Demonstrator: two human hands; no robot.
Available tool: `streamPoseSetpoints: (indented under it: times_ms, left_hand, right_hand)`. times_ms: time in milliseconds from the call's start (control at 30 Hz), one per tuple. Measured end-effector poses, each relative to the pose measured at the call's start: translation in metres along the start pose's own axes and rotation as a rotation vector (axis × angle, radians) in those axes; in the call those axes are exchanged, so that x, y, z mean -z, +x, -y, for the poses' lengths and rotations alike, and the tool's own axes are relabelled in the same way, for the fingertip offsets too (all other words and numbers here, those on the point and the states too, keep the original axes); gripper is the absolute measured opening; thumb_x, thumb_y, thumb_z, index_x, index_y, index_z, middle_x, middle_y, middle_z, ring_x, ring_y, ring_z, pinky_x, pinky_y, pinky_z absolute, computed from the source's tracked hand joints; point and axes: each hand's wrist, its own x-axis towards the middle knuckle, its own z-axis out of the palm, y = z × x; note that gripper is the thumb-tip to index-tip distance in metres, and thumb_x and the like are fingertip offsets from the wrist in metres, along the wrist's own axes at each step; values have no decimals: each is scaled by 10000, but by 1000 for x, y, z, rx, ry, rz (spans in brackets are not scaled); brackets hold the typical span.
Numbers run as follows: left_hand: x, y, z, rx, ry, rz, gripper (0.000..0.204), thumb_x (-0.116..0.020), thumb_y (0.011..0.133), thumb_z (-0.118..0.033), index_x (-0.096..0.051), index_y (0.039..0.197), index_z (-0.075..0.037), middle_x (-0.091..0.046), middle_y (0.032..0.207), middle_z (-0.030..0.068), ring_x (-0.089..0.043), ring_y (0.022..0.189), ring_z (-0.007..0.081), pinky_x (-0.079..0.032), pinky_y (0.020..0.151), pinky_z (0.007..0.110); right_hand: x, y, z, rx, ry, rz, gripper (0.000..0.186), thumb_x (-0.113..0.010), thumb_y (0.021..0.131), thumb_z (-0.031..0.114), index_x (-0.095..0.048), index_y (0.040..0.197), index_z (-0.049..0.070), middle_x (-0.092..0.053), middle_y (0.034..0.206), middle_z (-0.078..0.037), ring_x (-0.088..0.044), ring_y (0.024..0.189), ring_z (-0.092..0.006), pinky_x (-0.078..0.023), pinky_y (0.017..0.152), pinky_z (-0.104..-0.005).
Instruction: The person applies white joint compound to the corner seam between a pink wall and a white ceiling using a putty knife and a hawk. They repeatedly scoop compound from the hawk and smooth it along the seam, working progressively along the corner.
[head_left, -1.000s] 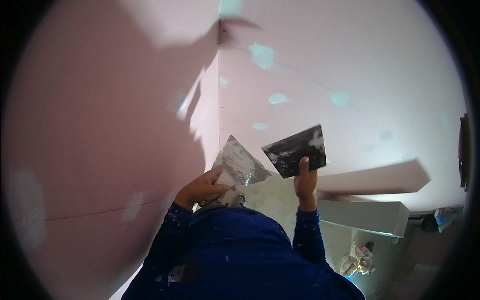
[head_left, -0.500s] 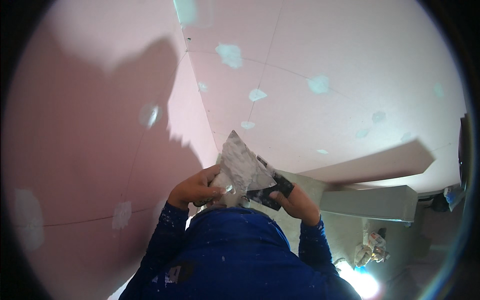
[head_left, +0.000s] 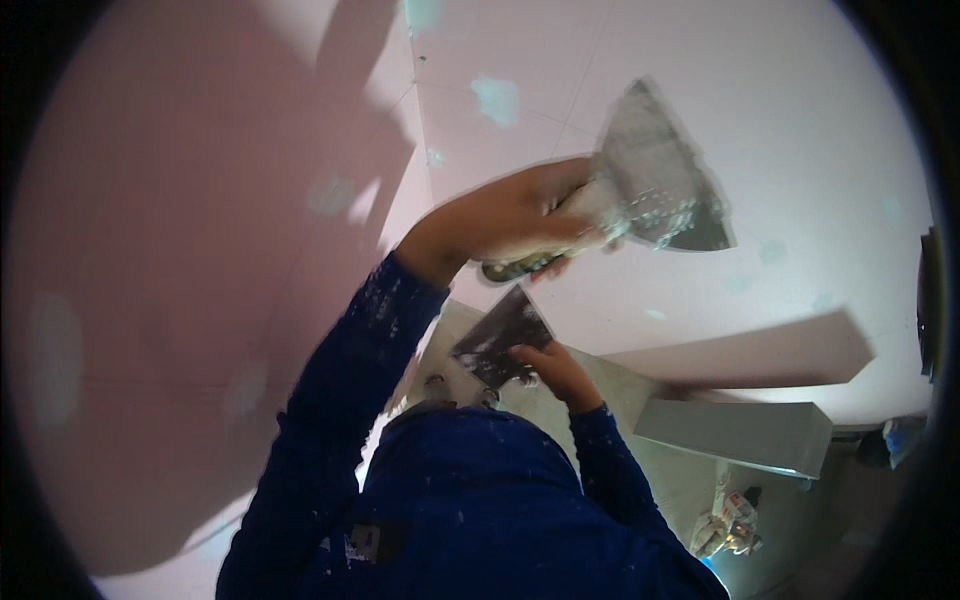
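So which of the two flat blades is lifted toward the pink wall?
The wide putty knife in the left hand, raised high; the darker blade in the right hand stays low by the chest.

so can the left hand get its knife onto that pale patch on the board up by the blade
Probably yes: the left hand holds the wide knife raised near the pale patch, with only bare pink board between them.
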Motion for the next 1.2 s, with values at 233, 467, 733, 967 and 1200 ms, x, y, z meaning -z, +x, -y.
streamPoseSetpoints:
  times_ms: [233, 467, 733, 967, 1200]
  left_hand:
    - [-39, 125, -77, -203, 403, 220, 422, -639, 970, -307, -633, 1180, 58, -713, 1002, 160, -657, 687, 160, -573, 565, 281]
    - [-54, 165, -84, -115, 533, 326, 400, -652, 948, -323, -669, 1118, 38, -711, 942, 155, -649, 667, 146, -559, 551, 275]
    - [-64, 161, -78, -135, 597, 355, 400, -657, 945, -335, -671, 1110, 29, -710, 937, 148, -643, 646, 140, -548, 533, 266]
    - [-74, 156, -79, -145, 656, 366, 400, -662, 943, -345, -672, 1103, 21, -710, 933, 142, -637, 628, 134, -538, 517, 258]
    - [-82, 159, -79, -152, 667, 376, 400, -667, 940, -355, -674, 1096, 13, -709, 929, 136, -632, 610, 129, -528, 501, 251]
  right_hand:
    - [-83, -13, 58, 189, -55, 679, 445, -659, 981, 250, -581, 1306, -44, -696, 1166, -164, -676, 1000, -229, -558, 848, -334]
    - [-134, -24, 85, 165, -411, 852, 380, -633, 986, 262, -665, 1210, -42, -734, 969, -189, -704, 800, -259, -566, 746, -369]
    - [-171, -31, 58, 229, -408, 1035, 379, -676, 955, 279, -669, 1093, -74, -759, 878, -138, -719, 786, -214, -558, 705, -344]
    - [-187, -37, 52, 237, -345, 1144, 468, -723, 916, 248, -613, 1161, -135, -741, 976, -217, -727, 874, -260, -562, 752, -363]
    - [-191, -45, 42, 178, -302, 1163, 449, -741, 894, 223, -628, 1187, -98, -745, 975, -198, -724, 830, -262, -555, 730, -373]
